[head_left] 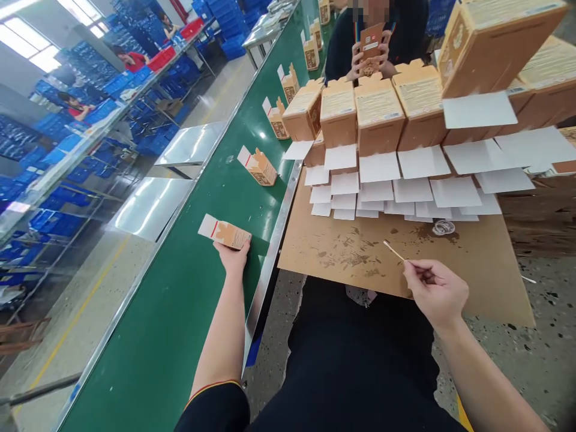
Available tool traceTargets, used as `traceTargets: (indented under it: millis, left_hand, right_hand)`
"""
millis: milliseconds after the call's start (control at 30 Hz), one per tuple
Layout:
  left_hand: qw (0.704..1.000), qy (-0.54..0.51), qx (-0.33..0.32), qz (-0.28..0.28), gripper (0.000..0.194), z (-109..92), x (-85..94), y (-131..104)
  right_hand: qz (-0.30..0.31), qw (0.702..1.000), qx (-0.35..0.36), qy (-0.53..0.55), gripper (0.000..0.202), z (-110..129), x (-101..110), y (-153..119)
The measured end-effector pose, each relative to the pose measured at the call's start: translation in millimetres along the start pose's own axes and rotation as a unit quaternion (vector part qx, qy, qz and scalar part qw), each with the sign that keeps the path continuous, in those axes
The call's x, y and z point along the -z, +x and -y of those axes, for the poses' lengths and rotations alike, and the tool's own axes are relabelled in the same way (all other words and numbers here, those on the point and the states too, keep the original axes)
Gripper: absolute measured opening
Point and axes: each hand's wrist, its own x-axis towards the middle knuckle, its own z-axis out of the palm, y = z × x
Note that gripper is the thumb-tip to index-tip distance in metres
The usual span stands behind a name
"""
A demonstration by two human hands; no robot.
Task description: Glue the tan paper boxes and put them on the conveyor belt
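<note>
My left hand (pixel 234 257) is wrapped round a small tan carton (pixel 233 234) on the green conveyor belt (pixel 180 312). The carton's white flap with a red stripe sticks out to the left. In my right hand (pixel 436 292) a cotton swab (pixel 393 250) is pinched between thumb and fingers, its tip pointing up and left over the brown cardboard sheet (pixel 306 240). Dark wet marks spot the sheet. A small clear dish (pixel 443 227) sits on it below the stacked boxes.
Stacked tan boxes (pixel 380 117) with white flaps hanging out fill the far side of the cardboard. More open cartons (pixel 258 167) stand along the belt. Across from me a person (pixel 382 45) holds a box. A metal rail (pixel 270 270) edges the belt.
</note>
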Motion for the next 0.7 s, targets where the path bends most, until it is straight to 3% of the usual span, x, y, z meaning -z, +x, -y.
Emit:
traceTargets:
  millis: [167, 267, 367, 433, 533, 633, 700]
  left_hand:
    - [0.999, -0.027, 0.032, 0.023, 0.092, -12.6, -6.9, 10.7]
    - [0.997, -0.038, 0.058, -0.017, 0.101, -15.4, -2.2, -5.0]
    - [0.990, -0.069, 0.000, -0.126, 0.077, -15.4, 3.9, -38.0]
    - [0.983, -0.112, -0.071, -0.130, 0.054, -25.4, 0.8, -54.1]
    - [0.967, -0.211, -0.130, -0.057, 0.040, -76.0, -24.5, -44.1]
    - [0.954, -0.276, -0.099, 0.067, 0.038, -164.3, -71.4, 6.2]
    - [0.948, -0.249, -0.068, 0.185, 0.044, -225.5, -107.3, 44.0]
  right_hand:
    - [0.011, 1.000, 0.008, 0.002, 0.032, 7.4, -4.8, 4.8]
    - [-0.032, 0.999, 0.010, -0.014, 0.032, 1.7, 16.7, 8.4]
    - [-0.105, 0.994, -0.001, -0.040, 0.035, -8.8, 52.9, 5.6]
    - [-0.144, 0.988, -0.014, -0.049, 0.035, -13.2, 73.6, 0.4]
    - [-0.171, 0.984, -0.019, -0.052, 0.035, -11.9, 86.7, -5.2]
    - [-0.175, 0.983, -0.009, -0.048, 0.036, -3.1, 80.9, -3.2]
    - [-0.167, 0.985, 0.023, -0.044, 0.034, 3.7, 73.5, 0.5]
